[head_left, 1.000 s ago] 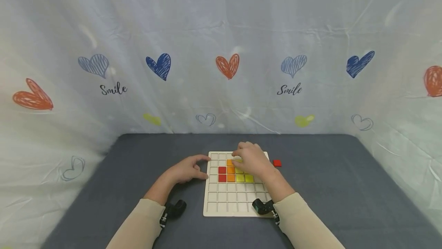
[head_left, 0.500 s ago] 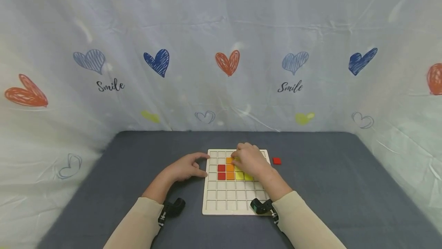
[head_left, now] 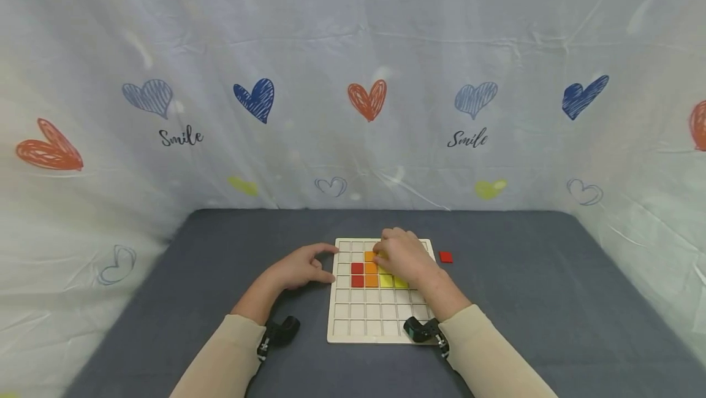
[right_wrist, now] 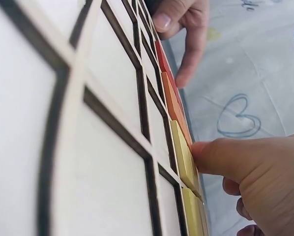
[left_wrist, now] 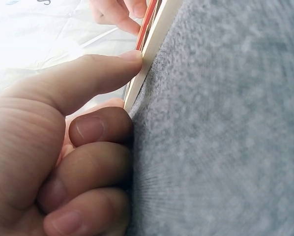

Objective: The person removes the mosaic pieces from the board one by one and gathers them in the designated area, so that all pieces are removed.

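A pale wooden grid board [head_left: 365, 312] lies on the table, with red tiles [head_left: 357, 269], orange tiles [head_left: 371, 281] and yellow tiles [head_left: 387, 281] side by side in its cells. At the board's left edge, my left hand [head_left: 300, 268] touches with extended index finger and thumb; its other fingers curl against the cloth. My right hand [head_left: 405, 256] is over the upper right of the grid, thumb and index finger at a yellow tile [right_wrist: 183, 152] beside the orange ones. Its index fingertip is hidden in the right wrist view. The palm covers several cells.
A loose red tile [head_left: 445, 257] lies on the dark grey table cloth [head_left: 524, 300], right of the board. Behind the table hangs a white curtain [head_left: 309, 36] printed with hearts. Each wrist carries a small black camera [head_left: 284, 330].
My right thumb and index finger have drawn slightly closer together at the yellow tile. My left hand stays at the board's edge. The head view has shifted a little.
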`<control>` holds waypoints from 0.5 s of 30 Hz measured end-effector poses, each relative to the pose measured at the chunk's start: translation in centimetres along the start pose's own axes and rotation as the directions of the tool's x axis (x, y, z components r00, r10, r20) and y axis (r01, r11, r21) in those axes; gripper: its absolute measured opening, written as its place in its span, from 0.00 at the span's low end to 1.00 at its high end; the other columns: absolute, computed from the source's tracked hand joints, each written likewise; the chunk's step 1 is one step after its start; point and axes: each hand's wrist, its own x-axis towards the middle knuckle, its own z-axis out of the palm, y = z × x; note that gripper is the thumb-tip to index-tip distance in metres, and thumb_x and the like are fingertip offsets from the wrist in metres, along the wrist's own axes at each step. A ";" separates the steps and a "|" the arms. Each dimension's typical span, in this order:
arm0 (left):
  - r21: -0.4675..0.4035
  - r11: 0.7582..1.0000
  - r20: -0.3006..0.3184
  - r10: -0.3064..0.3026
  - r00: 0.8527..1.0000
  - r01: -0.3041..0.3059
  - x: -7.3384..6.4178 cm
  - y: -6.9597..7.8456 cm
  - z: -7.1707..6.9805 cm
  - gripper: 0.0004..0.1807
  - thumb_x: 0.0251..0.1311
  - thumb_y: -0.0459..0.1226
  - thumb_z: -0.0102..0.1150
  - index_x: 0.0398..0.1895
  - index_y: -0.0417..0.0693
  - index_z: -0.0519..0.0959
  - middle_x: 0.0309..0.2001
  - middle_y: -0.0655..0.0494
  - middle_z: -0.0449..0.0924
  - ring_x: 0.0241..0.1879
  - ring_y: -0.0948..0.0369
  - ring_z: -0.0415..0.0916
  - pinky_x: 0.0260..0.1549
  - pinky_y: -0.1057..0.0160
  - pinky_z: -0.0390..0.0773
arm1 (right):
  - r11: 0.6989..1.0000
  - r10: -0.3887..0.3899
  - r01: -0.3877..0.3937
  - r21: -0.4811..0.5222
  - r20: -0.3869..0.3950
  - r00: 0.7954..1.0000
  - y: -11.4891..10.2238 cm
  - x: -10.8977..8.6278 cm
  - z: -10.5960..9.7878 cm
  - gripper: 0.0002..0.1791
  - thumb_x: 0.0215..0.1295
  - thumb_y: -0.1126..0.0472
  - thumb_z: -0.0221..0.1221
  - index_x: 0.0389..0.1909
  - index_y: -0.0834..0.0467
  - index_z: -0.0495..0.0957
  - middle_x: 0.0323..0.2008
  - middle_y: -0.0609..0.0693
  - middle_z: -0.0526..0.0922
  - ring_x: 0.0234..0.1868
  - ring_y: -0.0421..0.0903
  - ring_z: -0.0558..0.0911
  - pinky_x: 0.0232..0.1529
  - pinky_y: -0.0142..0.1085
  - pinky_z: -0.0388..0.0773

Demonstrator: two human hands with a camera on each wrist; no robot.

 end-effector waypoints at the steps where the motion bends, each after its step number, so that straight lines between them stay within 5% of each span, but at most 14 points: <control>1: 0.000 1.000 0.000 -0.001 1.000 0.001 0.0 0.0 0.0 0.37 0.57 0.33 0.73 0.72 0.46 0.71 0.14 0.59 0.65 0.11 0.65 0.55 0.14 0.65 0.60 | 1.000 0.003 -0.003 0.005 0.001 1.000 0.1 0.0 0.0 0.11 0.67 0.49 0.69 0.44 0.51 0.90 0.34 0.41 0.74 0.35 0.43 0.71 0.37 0.40 0.67; 15: -0.002 1.000 -0.020 -0.009 1.000 0.009 -0.1 0.2 0.2 0.37 0.56 0.33 0.74 0.71 0.48 0.72 0.14 0.59 0.65 0.11 0.64 0.55 0.14 0.64 0.60 | 0.999 0.026 -0.026 0.034 -0.014 1.000 0.8 0.0 -0.1 0.14 0.65 0.45 0.68 0.44 0.49 0.90 0.35 0.40 0.74 0.38 0.42 0.73 0.43 0.40 0.70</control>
